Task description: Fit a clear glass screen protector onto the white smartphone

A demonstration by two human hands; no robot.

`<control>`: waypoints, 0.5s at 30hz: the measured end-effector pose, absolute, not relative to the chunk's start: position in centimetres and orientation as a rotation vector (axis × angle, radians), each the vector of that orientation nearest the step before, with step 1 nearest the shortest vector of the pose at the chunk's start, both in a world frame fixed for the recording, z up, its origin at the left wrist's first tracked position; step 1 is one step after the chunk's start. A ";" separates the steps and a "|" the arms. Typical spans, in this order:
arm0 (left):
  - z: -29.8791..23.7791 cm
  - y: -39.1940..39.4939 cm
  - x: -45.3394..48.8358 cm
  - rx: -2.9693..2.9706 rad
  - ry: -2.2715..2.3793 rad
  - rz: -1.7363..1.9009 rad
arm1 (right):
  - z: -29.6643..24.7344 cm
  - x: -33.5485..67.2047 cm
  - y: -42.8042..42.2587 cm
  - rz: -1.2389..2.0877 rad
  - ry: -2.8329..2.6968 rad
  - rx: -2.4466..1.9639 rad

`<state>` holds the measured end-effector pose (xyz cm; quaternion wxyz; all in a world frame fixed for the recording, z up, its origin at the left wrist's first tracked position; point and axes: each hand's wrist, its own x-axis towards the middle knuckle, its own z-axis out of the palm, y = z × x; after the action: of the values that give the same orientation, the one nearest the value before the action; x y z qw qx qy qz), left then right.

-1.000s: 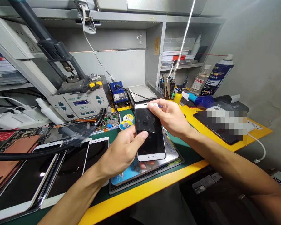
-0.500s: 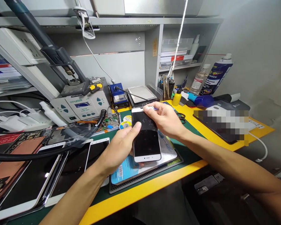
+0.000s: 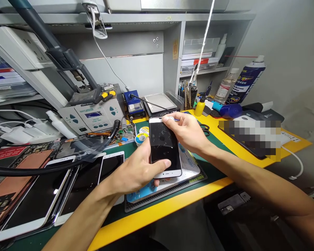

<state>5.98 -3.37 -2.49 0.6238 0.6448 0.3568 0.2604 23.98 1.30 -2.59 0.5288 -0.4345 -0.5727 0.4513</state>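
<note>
A white-framed smartphone [image 3: 164,143] with a dark, smudged screen is held between both hands, tilted toward me. My left hand [image 3: 138,167] wraps its left side, the thumb lying on the lower screen and a fingertip showing under the bottom edge. At the top edge, my right hand [image 3: 184,130] pinches the phone with its thumb on the upper front; its other fingers are partly hidden behind. Beneath the phone lies a silver and blue packet [image 3: 185,170] on a dark perforated pad [image 3: 170,190].
Several phones, one a white-framed phone [image 3: 36,198], lie at the left under a black hose [image 3: 36,171]. Behind stand a grey rework station [image 3: 94,115] and a blue soldering unit [image 3: 133,104]. Scissors [image 3: 205,129], a yellow bottle [image 3: 199,107] and a spray can [image 3: 246,82] are to the right.
My left thumb has moved from the upper left edge down onto the lower screen. The right hand keeps its hold at the top. The view has shifted slightly.
</note>
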 end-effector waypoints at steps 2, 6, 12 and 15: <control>-2.4 -3.3 5.8 1.474 0.777 0.578 | -2.6 24.0 1.4 1.070 -1.369 -1.022; -2.1 -3.3 5.9 1.360 0.703 0.545 | -2.8 24.3 1.8 1.084 -1.370 -0.975; -2.2 -3.1 6.6 1.150 0.818 0.728 | -2.3 24.9 1.9 1.180 -1.337 -1.018; -2.3 -2.9 6.6 1.169 0.819 0.820 | -2.1 25.0 1.7 1.289 -1.444 -1.077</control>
<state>6.61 -2.92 -2.31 0.6800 0.5207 0.3648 0.3654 24.99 1.70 -2.07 0.4466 -0.4349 -0.5833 0.5207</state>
